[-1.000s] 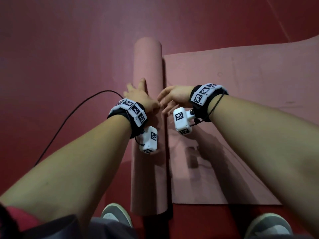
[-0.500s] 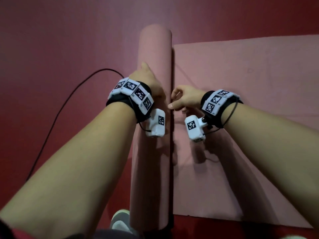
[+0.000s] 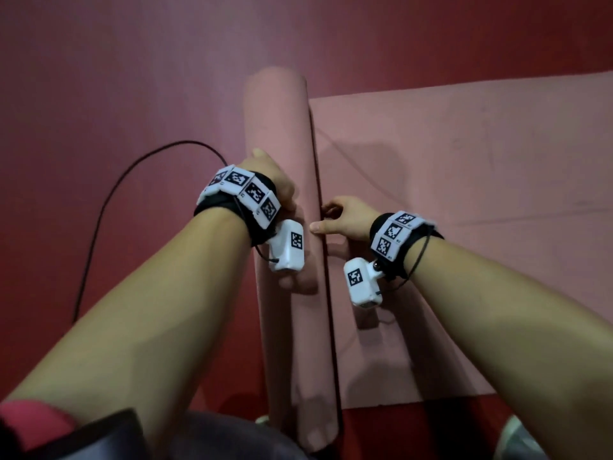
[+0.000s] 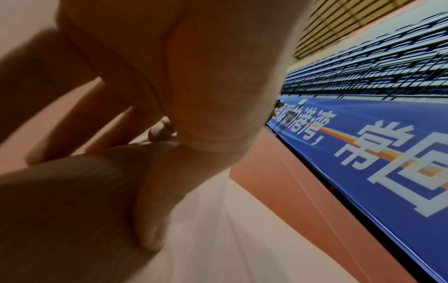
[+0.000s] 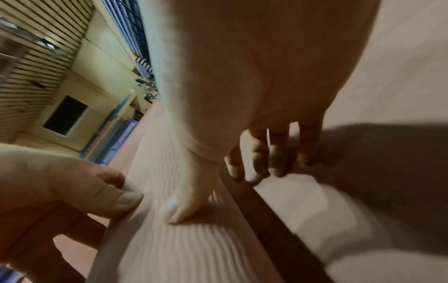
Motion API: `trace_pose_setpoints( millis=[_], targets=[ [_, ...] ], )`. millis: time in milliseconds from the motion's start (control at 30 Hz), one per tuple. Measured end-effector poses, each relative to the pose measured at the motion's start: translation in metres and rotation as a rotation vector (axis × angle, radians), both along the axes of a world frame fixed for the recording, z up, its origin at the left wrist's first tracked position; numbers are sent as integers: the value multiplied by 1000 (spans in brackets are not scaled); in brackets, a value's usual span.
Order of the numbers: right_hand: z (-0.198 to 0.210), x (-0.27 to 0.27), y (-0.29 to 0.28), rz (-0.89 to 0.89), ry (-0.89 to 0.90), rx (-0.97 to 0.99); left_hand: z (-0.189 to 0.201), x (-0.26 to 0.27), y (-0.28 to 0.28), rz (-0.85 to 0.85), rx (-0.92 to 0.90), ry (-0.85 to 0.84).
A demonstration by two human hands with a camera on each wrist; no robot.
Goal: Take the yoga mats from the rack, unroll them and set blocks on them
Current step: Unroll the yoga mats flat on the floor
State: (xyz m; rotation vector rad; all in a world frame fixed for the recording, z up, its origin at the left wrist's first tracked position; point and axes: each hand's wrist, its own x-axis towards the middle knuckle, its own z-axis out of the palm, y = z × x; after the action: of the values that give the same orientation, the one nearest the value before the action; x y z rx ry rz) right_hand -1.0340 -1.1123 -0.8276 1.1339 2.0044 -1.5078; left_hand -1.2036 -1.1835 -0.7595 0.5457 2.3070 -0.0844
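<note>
A pink yoga mat lies partly unrolled on the red floor. Its roll [image 3: 282,127] runs away from me in the middle, and the flat part [image 3: 464,194] spreads to the right. My left hand [image 3: 275,184] reaches over the roll's left side; in the right wrist view this left hand [image 5: 60,187] has its thumb on the roll [image 5: 181,249] and its fingers below. My right hand [image 3: 345,217] sits at the crease. Its thumb presses the roll's top and its bent fingertips [image 5: 261,166] dig in where roll meets flat mat. No blocks or rack show.
A black cable [image 3: 109,200] loops over the red floor [image 3: 99,78] left of the roll. A shoe tip [image 3: 517,436] shows at the bottom right. A blue banner with white characters [image 4: 363,153] and rows of seats stand beyond the floor.
My left hand slid from the top of the roll to its left side. My right hand's fingers went from stretched out to bent at the crease. The roll has moved left, baring more flat mat.
</note>
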Motion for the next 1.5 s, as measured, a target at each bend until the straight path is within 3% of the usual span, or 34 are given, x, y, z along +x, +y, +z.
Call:
trace_pose_setpoints(
  millis=[100,200,433,533,600,700,833,1000,1100,1267,1367,1500],
  targets=[
    [6,3,-22,-165,-68,-33,1,-6,-11,50,17,-57],
    [5,4,-38,-408,-153,-373,0,-12,-20,87,63,-97],
    [-13,-12,-33,-550,-200,-721,-5,-22,-24,135,97,-123],
    [-4,-16,-44,-635,-168,-585,-2,-17,-44,161,156,-53],
    [1,-15,-54,-652,-134,-419,1,-5,-62,87,215,103],
    [6,-12,-67,-645,-77,-337,5,22,-86,-10,296,263],
    [-7,-8,-77,-637,-59,-242,12,60,-107,-9,192,126],
    [12,-1,-76,-583,-60,-334,19,79,-125,-129,113,14],
    [9,-3,-73,-544,-65,-375,10,75,-129,-160,157,15],
    [-25,-2,-69,-507,-67,-271,-10,68,-140,-174,343,64],
    [-5,-3,-90,-554,-35,-209,-23,54,-159,-237,422,48],
    [23,-24,-127,-621,-18,-219,-30,23,-184,-196,508,-57]
  ],
)
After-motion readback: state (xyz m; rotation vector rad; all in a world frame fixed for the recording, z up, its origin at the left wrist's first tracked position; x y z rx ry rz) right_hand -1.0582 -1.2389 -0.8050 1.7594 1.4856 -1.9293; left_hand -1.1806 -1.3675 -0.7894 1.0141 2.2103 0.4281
